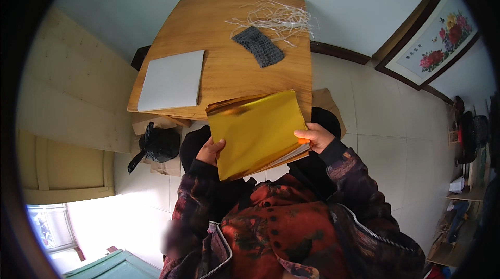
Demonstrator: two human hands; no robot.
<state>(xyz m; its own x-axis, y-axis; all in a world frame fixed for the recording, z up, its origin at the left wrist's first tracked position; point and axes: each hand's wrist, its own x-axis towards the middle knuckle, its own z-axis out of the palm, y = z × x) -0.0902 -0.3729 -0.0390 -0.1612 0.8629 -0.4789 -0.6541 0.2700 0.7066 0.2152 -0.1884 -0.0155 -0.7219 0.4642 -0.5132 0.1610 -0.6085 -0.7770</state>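
We find the left hand (210, 151) closed on the left side of a stack of gold sheets (258, 130), thumb on the top face. The right hand (316, 137) grips the opposite side, its thumb also on top; an orange patch shows beneath that thumb, and we cannot tell what it is.

The stack is tilted above the lap, its far edge overlapping the near edge of the counter (224, 68) in our view; we cannot confirm contact. Layers lie out of line at the upper left, and paler ones fan out at the lower right.

In our judgement, sound handling calls for even, light pressure from both hands, since thin glossy sheets could slide or crease. We would advise keeping the stack level and squaring the loose edges by gentle taps.

Farther out on the counter, we note a flat white pad (172, 81) at left, a dark grey knitted cloth (258, 46) toward the right, and tangled white strings (281, 18) beyond it. A black plastic bag (160, 143) sits below, left of the knees.
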